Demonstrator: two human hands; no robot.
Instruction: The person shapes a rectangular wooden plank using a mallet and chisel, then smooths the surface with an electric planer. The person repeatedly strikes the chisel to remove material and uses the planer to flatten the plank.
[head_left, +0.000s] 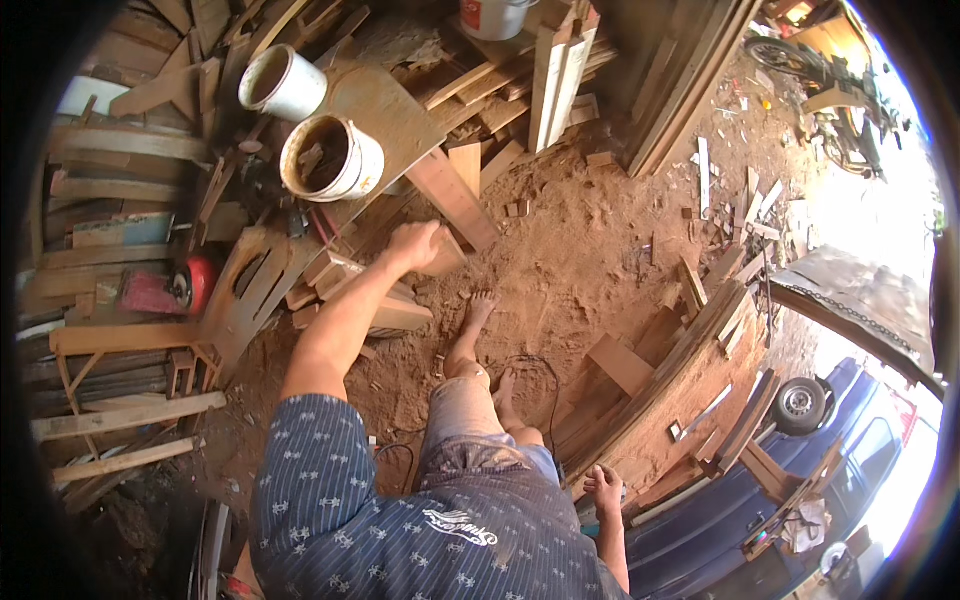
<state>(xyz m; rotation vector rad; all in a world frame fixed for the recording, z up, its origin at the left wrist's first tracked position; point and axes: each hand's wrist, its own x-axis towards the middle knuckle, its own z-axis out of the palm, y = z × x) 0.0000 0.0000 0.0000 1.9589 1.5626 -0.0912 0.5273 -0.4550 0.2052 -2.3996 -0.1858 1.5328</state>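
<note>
My left hand [414, 246] reaches forward with its fingers closed round the end of a short wooden board [447, 258]. Just beyond it, a longer reddish plank [455, 200] leans down from a low table [395, 110]. Below my left wrist lies a stack of wooden pieces [400, 316]. My right hand [604, 489] hangs low at my right side, near the edge of a wooden workbench [690, 400]. Its fingers are curled in, and whatever they may hold is too small to make out.
Two white buckets [350, 170] stand on the low table. Lumber [130, 240] is piled along the left, beside a red round-ended tool [192, 284]. A black cable [553, 375] lies on the sawdust-covered ground by my bare feet. A blue vehicle [690, 530] and a motorcycle [845, 95] stand at right.
</note>
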